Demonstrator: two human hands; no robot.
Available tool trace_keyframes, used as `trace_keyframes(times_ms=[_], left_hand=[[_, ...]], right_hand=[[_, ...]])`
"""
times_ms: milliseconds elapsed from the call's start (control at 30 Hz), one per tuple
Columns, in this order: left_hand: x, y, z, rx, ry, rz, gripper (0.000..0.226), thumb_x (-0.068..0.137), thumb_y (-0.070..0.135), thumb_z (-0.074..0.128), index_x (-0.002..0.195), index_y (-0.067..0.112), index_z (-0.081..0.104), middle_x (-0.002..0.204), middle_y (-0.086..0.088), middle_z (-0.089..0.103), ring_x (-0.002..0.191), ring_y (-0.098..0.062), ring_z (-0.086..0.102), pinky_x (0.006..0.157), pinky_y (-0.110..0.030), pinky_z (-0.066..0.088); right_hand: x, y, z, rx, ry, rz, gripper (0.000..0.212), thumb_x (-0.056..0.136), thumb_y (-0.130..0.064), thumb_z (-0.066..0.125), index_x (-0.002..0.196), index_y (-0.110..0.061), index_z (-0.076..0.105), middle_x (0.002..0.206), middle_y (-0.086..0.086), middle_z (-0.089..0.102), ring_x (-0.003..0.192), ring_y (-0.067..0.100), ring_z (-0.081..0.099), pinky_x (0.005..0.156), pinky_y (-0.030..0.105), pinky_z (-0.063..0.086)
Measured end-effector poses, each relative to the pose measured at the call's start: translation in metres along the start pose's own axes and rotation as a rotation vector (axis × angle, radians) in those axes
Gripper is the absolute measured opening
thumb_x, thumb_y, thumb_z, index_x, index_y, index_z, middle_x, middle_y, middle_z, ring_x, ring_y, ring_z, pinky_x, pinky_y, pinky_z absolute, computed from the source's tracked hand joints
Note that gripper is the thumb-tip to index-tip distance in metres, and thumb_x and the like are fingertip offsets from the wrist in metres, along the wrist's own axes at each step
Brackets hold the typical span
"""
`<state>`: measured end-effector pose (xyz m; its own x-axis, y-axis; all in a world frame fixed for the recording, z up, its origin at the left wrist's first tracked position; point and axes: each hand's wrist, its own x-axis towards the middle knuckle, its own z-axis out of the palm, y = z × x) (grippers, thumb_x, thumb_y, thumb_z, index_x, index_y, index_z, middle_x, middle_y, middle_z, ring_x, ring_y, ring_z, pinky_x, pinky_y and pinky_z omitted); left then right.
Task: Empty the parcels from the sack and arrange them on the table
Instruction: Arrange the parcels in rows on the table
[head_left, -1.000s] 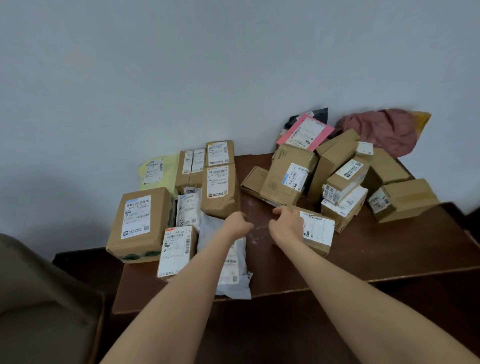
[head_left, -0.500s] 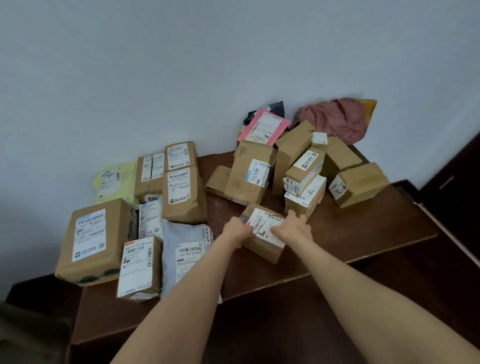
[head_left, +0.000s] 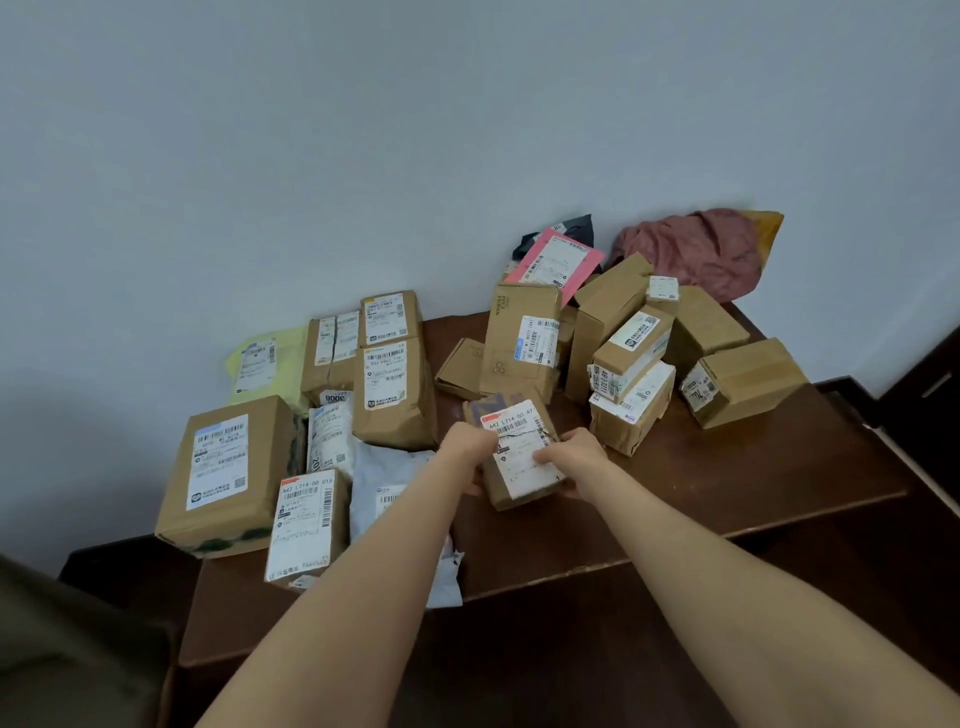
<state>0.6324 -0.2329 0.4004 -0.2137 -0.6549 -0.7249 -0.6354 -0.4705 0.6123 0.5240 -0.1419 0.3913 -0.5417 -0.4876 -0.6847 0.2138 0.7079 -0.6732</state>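
Pale wall, dark wooden table (head_left: 753, 467): one labelled carton (head_left: 521, 464) is gripped mid-table, fingers curled round its sides, by the left hand (head_left: 467, 448) and the right hand (head_left: 575, 453).

Two risks are noted. The grey mailer (head_left: 387, 486) overhangs the front edge beneath the left forearm and could be swept off by a careless withdrawal. The leaning cartons (head_left: 631, 349) just beside the right hand are judged liable to topple if nudged. Counted: some thirteen brown cartons, the held one included, though any more would be hidden by the pile; five soft mailers (yellow-green, white, grey, pink, black); one crumpled reddish sack (head_left: 696, 249), judged emptied, against the wall.
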Motion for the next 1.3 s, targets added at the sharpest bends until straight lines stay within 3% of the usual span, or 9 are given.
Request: trace_keyframes(times_ms=[133,267,433,567,667,833,933,1133,1300], left_hand=[[-0.022,0.024,-0.018,-0.056,0.115,0.145,0.023,0.086,0.017,0.056,0.104,0.002,0.06,0.102,-0.014,0.069,0.091,-0.033,0.067,0.08,-0.049,0.056],[-0.05,0.047,-0.034,-0.108,0.222,0.305,0.047,0.089,0.022,0.063,0.131,0.005,0.051,0.121,-0.01,0.062,0.108,-0.03,0.061,0.09,-0.036,0.052],[-0.07,0.068,-0.05,-0.189,0.257,0.438,0.043,0.091,0.019,0.062,0.131,0.007,0.053,0.125,-0.009,0.062,0.111,-0.025,0.06,0.093,-0.041,0.052],[-0.079,0.077,-0.054,-0.233,0.23,0.506,0.042,0.088,0.021,0.065,0.127,0.009,0.055,0.12,-0.007,0.062,0.102,-0.022,0.061,0.087,-0.039,0.054],[-0.083,0.079,-0.054,-0.244,0.242,0.549,0.038,0.088,0.024,0.066,0.123,0.012,0.057,0.115,-0.005,0.063,0.095,-0.019,0.061,0.078,-0.035,0.055],[-0.078,0.088,-0.059,-0.261,0.281,0.566,0.039,0.089,0.026,0.062,0.126,0.018,0.055,0.118,-0.007,0.065,0.102,-0.021,0.063,0.09,-0.042,0.054],[-0.073,0.093,-0.067,-0.329,0.218,0.528,0.037,0.095,0.022,0.054,0.131,0.02,0.049,0.114,-0.006,0.066,0.094,-0.019,0.063,0.085,-0.039,0.055],[-0.053,0.109,-0.092,-0.711,-0.086,0.403,0.047,0.087,0.052,0.057,0.119,0.019,0.053,0.099,-0.003,0.063,0.09,-0.023,0.058,0.072,-0.045,0.047],[-0.012,0.143,-0.122,-0.916,-0.144,0.374,0.045,0.087,0.058,0.052,0.105,0.017,0.058,0.101,-0.007,0.06,0.104,-0.028,0.054,0.099,-0.055,0.042]], right_hand=[[-0.014,-0.023,-0.003,0.139,-0.076,-0.067,0.069,0.083,-0.002,0.068,0.143,-0.015,0.035,0.131,0.01,0.055,0.111,0.026,0.057,0.072,0.039,0.05],[-0.028,-0.05,-0.007,0.232,-0.133,-0.15,0.062,0.084,0.001,0.063,0.14,-0.017,0.044,0.122,0.007,0.062,0.105,0.026,0.06,0.083,0.041,0.049],[-0.045,-0.078,-0.013,0.397,-0.179,-0.21,0.032,0.085,-0.017,0.072,0.112,-0.017,0.054,0.098,0.005,0.068,0.089,0.023,0.064,0.086,0.046,0.053],[-0.055,-0.094,-0.019,0.448,-0.109,-0.303,0.025,0.085,-0.028,0.072,0.082,-0.022,0.048,0.082,0.001,0.065,0.071,0.016,0.061,0.062,0.033,0.051],[-0.057,-0.1,-0.022,0.447,-0.078,-0.354,0.019,0.086,-0.027,0.071,0.085,-0.019,0.055,0.093,0.005,0.069,0.071,0.017,0.064,0.055,0.03,0.049],[-0.053,-0.112,-0.02,0.505,-0.095,-0.385,0.023,0.09,-0.019,0.067,0.11,-0.013,0.056,0.103,0.005,0.069,0.077,0.017,0.067,0.06,0.033,0.055],[-0.046,-0.123,-0.012,0.488,-0.086,-0.431,0.028,0.086,-0.012,0.071,0.11,-0.014,0.057,0.109,0.008,0.069,0.088,0.022,0.068,0.077,0.041,0.058],[-0.023,-0.162,0.006,0.346,-0.158,-0.561,0.038,0.083,0.015,0.047,0.098,-0.014,0.066,0.109,0.002,0.061,0.095,0.017,0.06,0.08,0.034,0.054],[0.0,-0.201,0.019,0.084,-0.135,-0.678,0.034,0.082,0.013,0.044,0.067,-0.014,0.06,0.086,-0.002,0.057,0.082,0.012,0.05,0.065,0.023,0.042]])
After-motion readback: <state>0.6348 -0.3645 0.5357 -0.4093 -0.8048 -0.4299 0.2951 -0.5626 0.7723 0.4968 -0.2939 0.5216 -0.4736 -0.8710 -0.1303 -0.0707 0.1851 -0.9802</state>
